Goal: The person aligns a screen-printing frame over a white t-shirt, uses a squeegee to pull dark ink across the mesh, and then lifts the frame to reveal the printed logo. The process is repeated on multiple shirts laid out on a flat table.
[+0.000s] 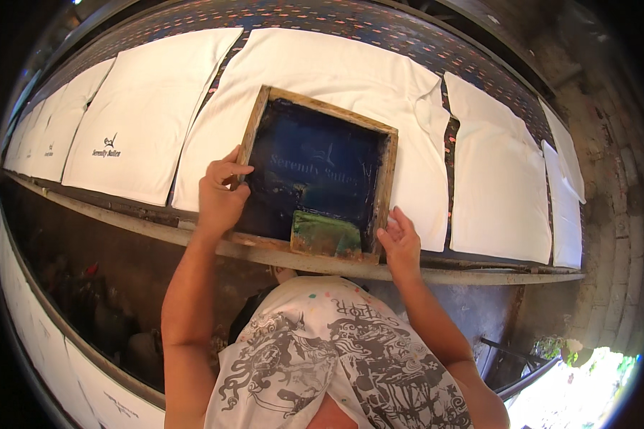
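Note:
Between my hands is a screen printing frame (390, 171) with a wooden rim and a dark blue mesh, in which a faint printed design shows. It is over a white cloth (225, 107), tilted a little; whether it touches the cloth I cannot tell. My left hand (222, 193) grips the left rim, thumb and forefinger bent around it. At the lower right corner my right hand (401, 243) holds the rim with its fingers along the outer side. A green, ink-stained flat piece (327, 234), perhaps a squeegee, rests inside the frame at its near edge.
More white cloths lie along the long table: one with a dark printed design (147, 107) on the left, a plain one (501, 193) on the right. The table's near ledge (472, 276) runs before me. Behind, another table (79, 365) carries white cloths. A brick strip (622, 214) borders the right.

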A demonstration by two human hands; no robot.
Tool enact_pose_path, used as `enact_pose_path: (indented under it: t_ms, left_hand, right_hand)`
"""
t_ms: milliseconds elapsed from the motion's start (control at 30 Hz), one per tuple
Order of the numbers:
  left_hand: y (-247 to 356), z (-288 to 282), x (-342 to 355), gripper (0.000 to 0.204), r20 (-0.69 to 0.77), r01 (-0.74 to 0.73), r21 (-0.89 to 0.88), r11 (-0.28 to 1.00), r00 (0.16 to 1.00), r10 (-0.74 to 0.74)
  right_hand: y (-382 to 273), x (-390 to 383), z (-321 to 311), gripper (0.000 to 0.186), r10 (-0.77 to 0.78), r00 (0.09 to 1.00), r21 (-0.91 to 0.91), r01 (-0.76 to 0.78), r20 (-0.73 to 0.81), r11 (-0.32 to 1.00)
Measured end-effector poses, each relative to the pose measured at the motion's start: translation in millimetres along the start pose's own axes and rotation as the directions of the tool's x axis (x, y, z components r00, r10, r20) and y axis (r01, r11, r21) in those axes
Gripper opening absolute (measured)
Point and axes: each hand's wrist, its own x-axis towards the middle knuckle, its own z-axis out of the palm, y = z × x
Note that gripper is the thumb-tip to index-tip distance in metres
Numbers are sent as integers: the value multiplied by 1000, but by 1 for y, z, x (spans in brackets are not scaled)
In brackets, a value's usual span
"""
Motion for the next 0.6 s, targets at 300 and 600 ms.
enact_pose_path:
  t_ms: [300, 600]
  left_hand:
    - [81, -21, -27, 42, -82, -167, 118, 979, 981, 177]
    - [113, -79, -246, 30, -657, 88, 96, 991, 754, -3]
  right_hand:
    - [11, 27, -33, 73, 208, 898, 268, -326, 389, 906]
    - [-34, 63, 3, 82, -178, 317, 266, -262, 932, 928]
